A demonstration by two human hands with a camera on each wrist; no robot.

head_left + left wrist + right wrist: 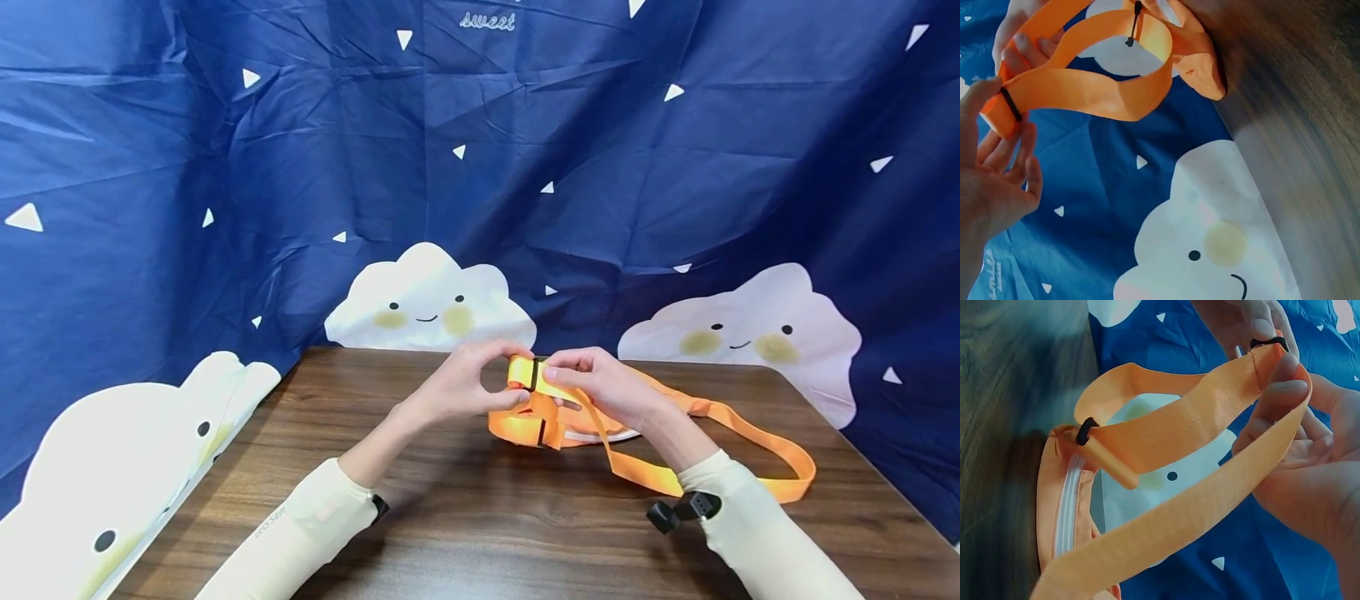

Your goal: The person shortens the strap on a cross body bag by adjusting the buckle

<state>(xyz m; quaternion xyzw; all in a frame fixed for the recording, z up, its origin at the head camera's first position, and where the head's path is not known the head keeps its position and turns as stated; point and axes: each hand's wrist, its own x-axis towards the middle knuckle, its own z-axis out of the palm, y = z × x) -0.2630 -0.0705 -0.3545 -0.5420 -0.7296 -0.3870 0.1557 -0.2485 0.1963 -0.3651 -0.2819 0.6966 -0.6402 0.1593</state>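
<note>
An orange webbing strap (783,450) is held up above the table between both hands. My left hand (465,385) pinches the strap's folded end at a black slider buckle (535,375), thumb below and forefinger above in the head view. Just right of that buckle, my right hand (611,390) grips the strap with its thumb on top. A long strap length hangs from the right hand and loops over the table. Lower down, a second black slider (1087,431) sits on the strap beside an orange bag (1047,500) with a white zipper (1071,503). The right forearm partly hides the bag.
The dark wooden table (450,517) reaches back to a blue curtain (375,150) with white triangles and smiling clouds. At the left table edge hangs a white cloud print (142,450). Each sleeve has a black wrist device (686,510).
</note>
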